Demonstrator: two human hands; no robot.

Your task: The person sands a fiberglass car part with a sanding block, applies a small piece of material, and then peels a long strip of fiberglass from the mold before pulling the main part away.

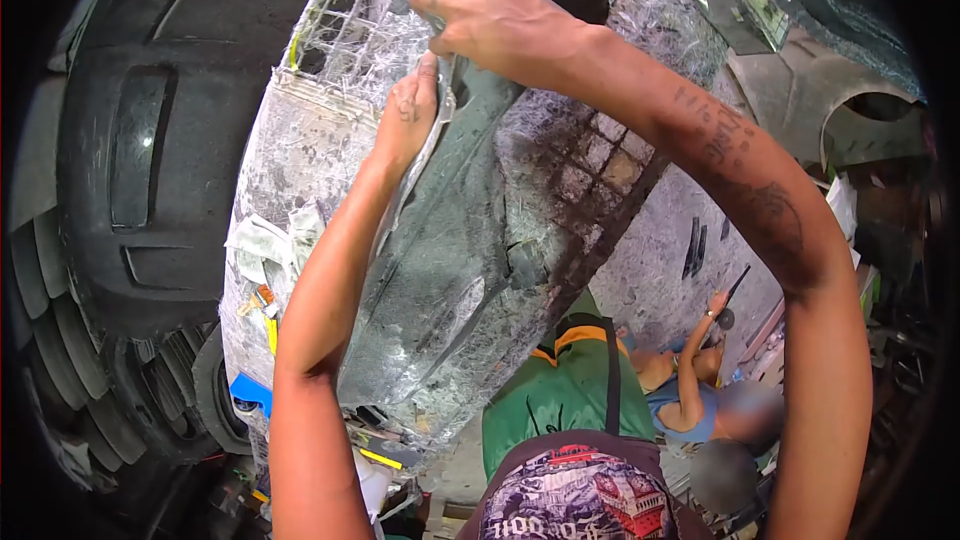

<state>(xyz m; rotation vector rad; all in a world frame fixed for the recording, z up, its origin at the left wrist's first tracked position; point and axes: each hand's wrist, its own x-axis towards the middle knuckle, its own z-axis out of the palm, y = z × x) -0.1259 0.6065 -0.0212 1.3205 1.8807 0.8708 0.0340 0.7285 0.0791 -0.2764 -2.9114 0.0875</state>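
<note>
A long dark grey-green moulded panel (440, 240), like a car bumper, lies tilted across the worktable (262, 140). My left hand (408, 118) grips its pale-rimmed edge, fingers pressed together along the rim. Just above it, my right hand (495, 25) is closed with bent fingers at the upper part of the same edge. A small dark grey piece shows at its fingertips, but I cannot make out what it is. Part of the panel is hidden behind my right hand and forearm.
Wire mesh (345, 15) covers the table's far end. A paintbrush (265, 302), crumpled white cloth (265, 245) and blue item (250, 393) lie along its left side. Large dark moulded panels (145, 150) stand at left. Another person (690, 380) sits low at right, holding a thin black tool (738, 285).
</note>
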